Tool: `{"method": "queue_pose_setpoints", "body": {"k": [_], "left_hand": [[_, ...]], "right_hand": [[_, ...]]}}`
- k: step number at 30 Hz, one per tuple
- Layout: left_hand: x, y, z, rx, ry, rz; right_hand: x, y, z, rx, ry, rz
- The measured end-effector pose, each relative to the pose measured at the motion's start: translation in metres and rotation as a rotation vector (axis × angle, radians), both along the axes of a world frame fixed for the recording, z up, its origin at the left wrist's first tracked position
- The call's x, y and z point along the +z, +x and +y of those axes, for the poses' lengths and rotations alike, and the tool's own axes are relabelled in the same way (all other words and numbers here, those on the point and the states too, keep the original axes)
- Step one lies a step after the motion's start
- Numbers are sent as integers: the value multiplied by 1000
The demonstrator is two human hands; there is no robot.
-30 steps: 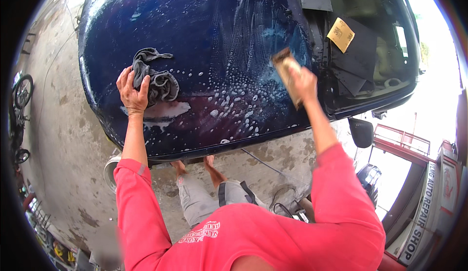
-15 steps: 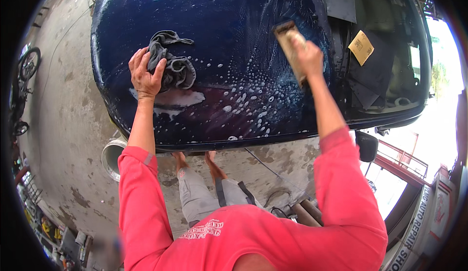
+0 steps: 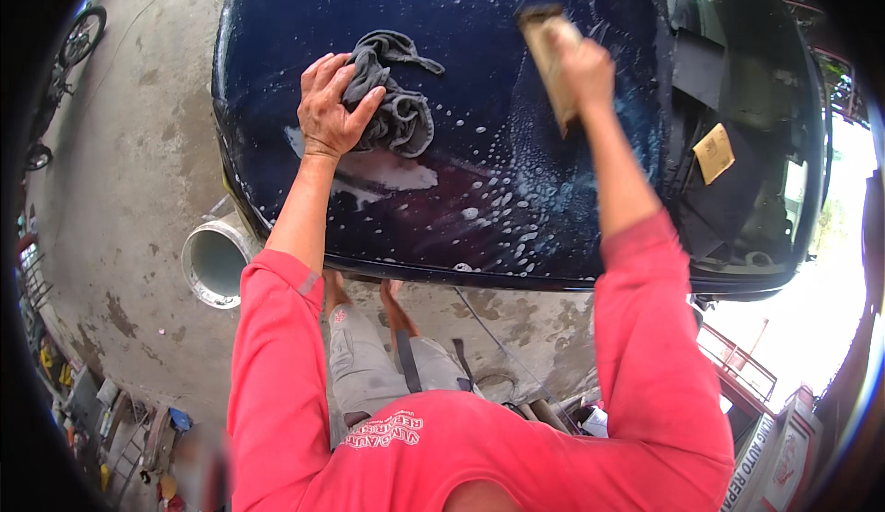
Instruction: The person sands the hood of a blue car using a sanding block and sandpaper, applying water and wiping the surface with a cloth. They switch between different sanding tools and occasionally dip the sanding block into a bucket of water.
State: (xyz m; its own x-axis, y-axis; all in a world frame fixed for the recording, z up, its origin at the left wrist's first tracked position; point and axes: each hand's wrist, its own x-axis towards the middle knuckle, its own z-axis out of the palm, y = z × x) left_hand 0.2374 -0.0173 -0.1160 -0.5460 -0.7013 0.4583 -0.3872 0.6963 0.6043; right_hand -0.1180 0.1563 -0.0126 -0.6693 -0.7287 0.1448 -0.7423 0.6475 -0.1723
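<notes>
- Stained concrete floor (image 3: 157, 194) surrounds a dark blue car; its hood (image 3: 286, 33) fills the upper middle of the view, wet and dotted with white suds (image 3: 502, 217).
- A tan block (image 3: 548, 68), darker at its far end, is over the right part of the hood, on the left side of the right hand (image 3: 588, 71).
- The block's long axis runs mostly away from the person, its far end leaning a little left.
- The right hand, slightly blurred, is closed around the block; the left hand is well apart from it, with the cloth and suds between.
- The left hand (image 3: 334, 111) is at the left edge of a crumpled dark grey cloth (image 3: 398, 117), thumb and index finger against it; whether they pinch it, I cannot tell.
- A pale patch (image 3: 392, 175) shows on the hood just nearer the person than the cloth.
- Beyond the right hand, a tan paper sheet (image 3: 713, 153) and a dark sheet (image 3: 698, 68) lie toward the windshield.
- A white bucket (image 3: 235, 229) stands left of the person.
</notes>
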Motion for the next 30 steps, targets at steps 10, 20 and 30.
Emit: {"method": "queue_pose_setpoints", "body": {"k": [10, 20, 30], "left_hand": [[5, -1, -2, -17, 24, 19], [24, 0, -2, -43, 92, 28], [7, 2, -2, -34, 92, 32]], "right_hand": [[-16, 29, -44, 8, -21, -158], [7, 165, 97, 21, -140, -349], [-4, -77, -85, -241, -29, -88]]}}
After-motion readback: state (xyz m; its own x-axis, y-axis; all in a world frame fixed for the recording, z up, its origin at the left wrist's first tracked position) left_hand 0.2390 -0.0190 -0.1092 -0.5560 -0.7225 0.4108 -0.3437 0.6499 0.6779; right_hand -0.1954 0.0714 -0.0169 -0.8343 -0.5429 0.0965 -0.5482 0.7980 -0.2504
